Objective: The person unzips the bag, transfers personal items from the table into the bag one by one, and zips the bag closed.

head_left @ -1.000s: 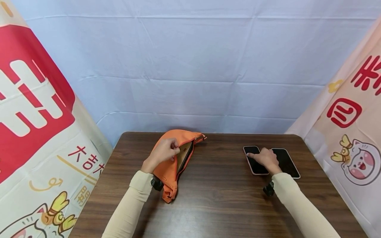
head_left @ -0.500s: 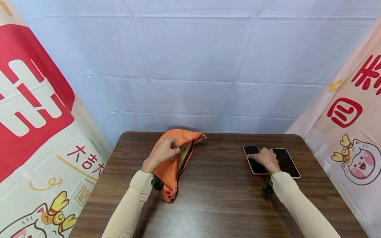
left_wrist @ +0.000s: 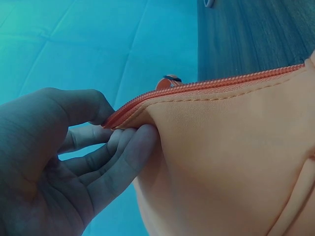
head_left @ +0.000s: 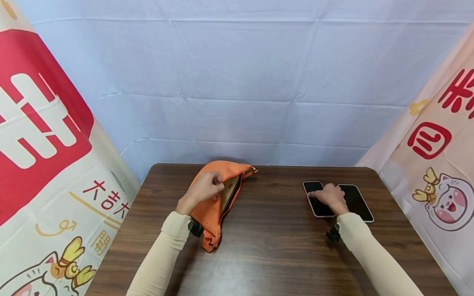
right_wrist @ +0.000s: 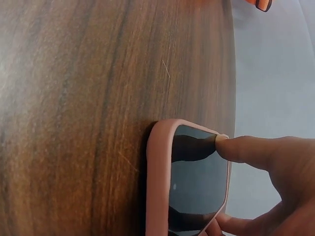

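An orange waist bag [head_left: 226, 166] lies at the table's back left, its zip undone and its tan lining showing. My left hand [head_left: 203, 190] pinches the zipped edge of that bag between thumb and fingers, lifting the opening apart, as the left wrist view shows along the red zip [left_wrist: 216, 85]. On the right, my right hand [head_left: 330, 196] grips a smartphone [head_left: 321, 210] in a pink case. Its thumb sits at one edge of the dark screen and the fingertips reach the opposite edge [right_wrist: 160, 187]. The phone lies face up on the table.
Right beside the phone lies a tablet [head_left: 357, 203] with a pale rim and dark screen, partly behind the right hand. Both rest on the brown wooden table [head_left: 274, 246]. A pale cloth [head_left: 237, 82] hangs behind it, and printed banners [head_left: 440, 176] flank the sides.
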### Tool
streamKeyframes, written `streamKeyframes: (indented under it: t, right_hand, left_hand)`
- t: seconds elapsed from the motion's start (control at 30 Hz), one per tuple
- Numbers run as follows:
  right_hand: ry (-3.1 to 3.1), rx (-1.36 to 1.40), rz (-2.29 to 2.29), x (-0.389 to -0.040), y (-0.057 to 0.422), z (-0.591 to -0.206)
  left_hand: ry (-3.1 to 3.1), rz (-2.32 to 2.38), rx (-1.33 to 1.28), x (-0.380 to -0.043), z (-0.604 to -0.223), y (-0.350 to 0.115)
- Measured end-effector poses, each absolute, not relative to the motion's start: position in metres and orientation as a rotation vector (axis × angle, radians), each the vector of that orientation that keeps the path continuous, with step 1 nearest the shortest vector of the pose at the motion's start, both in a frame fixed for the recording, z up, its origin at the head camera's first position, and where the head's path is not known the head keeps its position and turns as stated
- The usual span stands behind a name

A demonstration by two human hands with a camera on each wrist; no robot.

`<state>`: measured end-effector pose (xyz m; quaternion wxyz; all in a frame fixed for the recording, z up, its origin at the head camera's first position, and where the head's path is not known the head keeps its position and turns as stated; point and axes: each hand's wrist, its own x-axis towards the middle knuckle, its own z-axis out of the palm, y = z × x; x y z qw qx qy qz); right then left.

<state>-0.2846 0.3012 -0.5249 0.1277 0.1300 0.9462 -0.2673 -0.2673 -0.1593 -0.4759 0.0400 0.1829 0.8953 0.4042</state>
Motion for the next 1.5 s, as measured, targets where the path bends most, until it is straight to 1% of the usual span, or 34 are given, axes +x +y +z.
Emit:
streamKeyframes:
  t: [0.47, 1.5]
  right_hand:
    - [2.733, 0.427, -0.796, -0.2855, 0.2992, -0.5228]
    - [2.815, 0.404, -0.856, -0.2885, 0.2972, -0.5283]
  left_hand:
    - [2.734, 1.241, 0.567, -0.2693, -0.479, -0.1602]
    - [2.726, 1.262, 0.567, -0.2683, -0.4775, -0.1603]
